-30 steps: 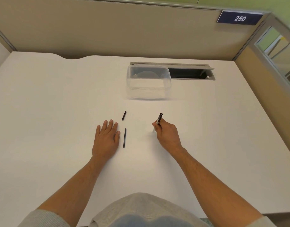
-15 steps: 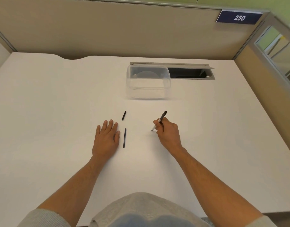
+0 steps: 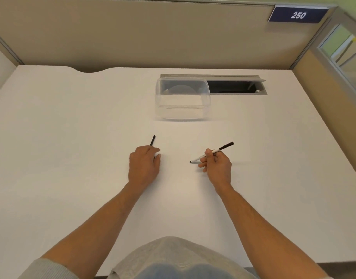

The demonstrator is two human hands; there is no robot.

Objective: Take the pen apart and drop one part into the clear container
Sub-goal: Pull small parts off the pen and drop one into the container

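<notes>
**Pen Disassembly: Parts Separated, Transfer Pending**

Nearest the camera, both forearms extend over the white desk (image 3: 52, 137). The right hand (image 3: 218, 168) grips the pen body (image 3: 211, 153) between thumb and fingers, tip pointing left and just above or touching the desk, dark end raised toward the right. The left hand (image 3: 144, 166) rests curled, knuckles up, on the surface; whether it covers or pinches a part cannot be determined, because the fingers hide whatever lies beneath them. Just beyond its knuckles, a short black part (image 3: 152, 140) lies loose on the desk, apart from the pen body.

Farther back stands the clear container (image 3: 183, 100), open-topped and apparently empty, beside an open cable hatch (image 3: 233, 87) in the desk.

Hazards, as judged:
- A thin part may roll when released; drop it well inside the container rim.
- An overshoot to the right may send the part into the hatch.
- The container walls are transparent; the rim may be misjudged.
</notes>
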